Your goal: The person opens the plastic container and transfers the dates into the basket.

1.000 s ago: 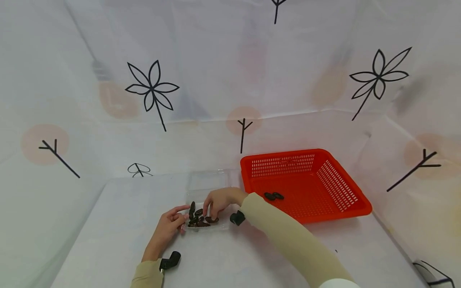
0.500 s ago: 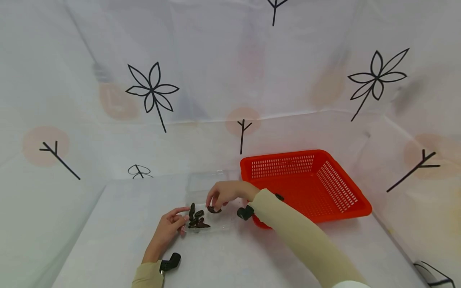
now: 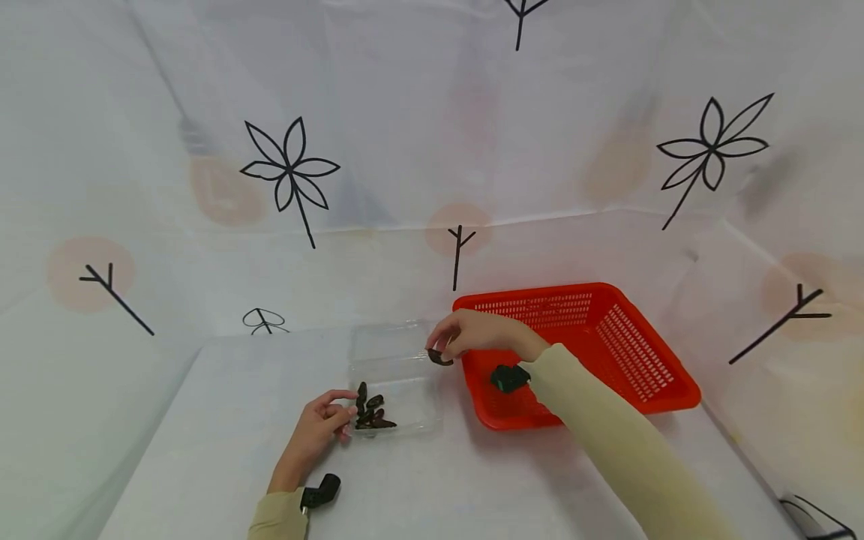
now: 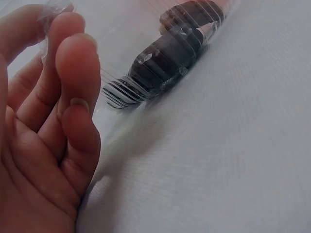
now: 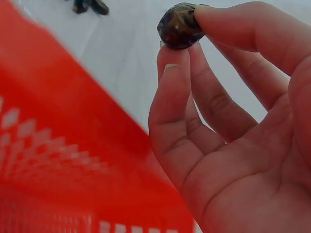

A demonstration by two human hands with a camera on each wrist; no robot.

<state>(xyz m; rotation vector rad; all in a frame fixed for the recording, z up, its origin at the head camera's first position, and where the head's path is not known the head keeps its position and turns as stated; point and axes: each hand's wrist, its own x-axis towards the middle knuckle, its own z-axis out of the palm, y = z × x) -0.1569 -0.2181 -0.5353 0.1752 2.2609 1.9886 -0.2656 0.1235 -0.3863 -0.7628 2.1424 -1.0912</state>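
Dark piece in your right hand — pinched at the fingertips, red basket to that hand's right, your left hand loosely spread against clear box, other dark pieces beside its fingertips

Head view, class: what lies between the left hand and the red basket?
An open clear plastic box, holding dark oval pieces, lies between the left hand and the red basket, as the head view shows.
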